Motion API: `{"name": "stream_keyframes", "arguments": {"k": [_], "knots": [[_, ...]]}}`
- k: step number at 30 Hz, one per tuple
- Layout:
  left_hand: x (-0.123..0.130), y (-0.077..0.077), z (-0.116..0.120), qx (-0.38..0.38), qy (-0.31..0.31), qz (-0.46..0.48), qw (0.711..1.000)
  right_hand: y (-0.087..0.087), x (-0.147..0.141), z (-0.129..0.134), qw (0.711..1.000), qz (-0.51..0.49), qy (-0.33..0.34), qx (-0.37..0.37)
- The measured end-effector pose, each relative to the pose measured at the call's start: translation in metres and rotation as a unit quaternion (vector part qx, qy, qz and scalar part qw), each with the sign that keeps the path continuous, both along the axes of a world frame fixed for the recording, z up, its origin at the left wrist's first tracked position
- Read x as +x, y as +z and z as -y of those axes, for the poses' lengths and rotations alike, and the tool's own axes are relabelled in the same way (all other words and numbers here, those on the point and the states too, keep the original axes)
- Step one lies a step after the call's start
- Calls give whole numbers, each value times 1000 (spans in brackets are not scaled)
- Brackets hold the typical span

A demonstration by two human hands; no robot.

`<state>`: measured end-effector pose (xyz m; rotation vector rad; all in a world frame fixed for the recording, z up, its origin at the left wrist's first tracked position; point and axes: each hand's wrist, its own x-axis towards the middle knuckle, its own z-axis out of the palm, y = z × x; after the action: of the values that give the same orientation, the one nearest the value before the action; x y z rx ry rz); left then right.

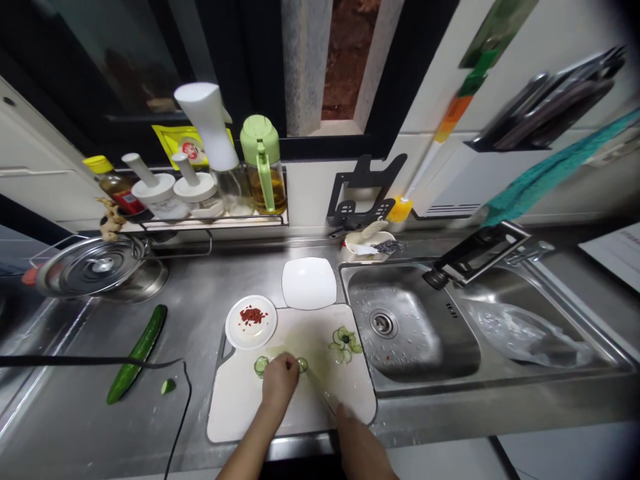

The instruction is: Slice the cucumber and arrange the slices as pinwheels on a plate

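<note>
A white cutting board lies on the steel counter. Over its middle is my left hand, fingers curled and pressed together between a cucumber slice on the right and more slices on the left. What the fingers pinch is too small to make out. At the board's lower right edge my right hand is closed on a knife, whose thin blade points up and left, blurred. Several thin cucumber slices form a ring at the board's upper right.
A plate with red berries and a white square dish stand behind the board. To the left lie a cucumber, a cut end and a black cable. A sink is on the right; bottles stand behind.
</note>
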<state>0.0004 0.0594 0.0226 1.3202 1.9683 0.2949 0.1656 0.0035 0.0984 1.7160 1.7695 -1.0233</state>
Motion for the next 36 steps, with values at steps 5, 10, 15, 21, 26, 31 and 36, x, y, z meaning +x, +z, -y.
{"name": "stream_keyframes", "arguments": {"k": [5,10,15,21,26,31,36], "knots": [[1,1,0,7,-4,1,1000,-2,8,9,999,18,-20,-26],[0,8,-1,29,-12,9,999,-7,18,19,999,-38,-30,2],[-16,16,0,90,-5,44,995,-20,23,25,999,7,-20,-44],[-62,11,12,97,59,51,992,-17,22,23,999,-19,-26,-25],[-88,-6,20,79,117,73,987,-20,23,25,998,-15,-49,-45],[-95,-16,25,69,143,64,985,-36,26,30,998,-4,-60,-32],[-99,-21,30,70,149,56,985,-40,31,36,999,-26,-43,-5]]}}
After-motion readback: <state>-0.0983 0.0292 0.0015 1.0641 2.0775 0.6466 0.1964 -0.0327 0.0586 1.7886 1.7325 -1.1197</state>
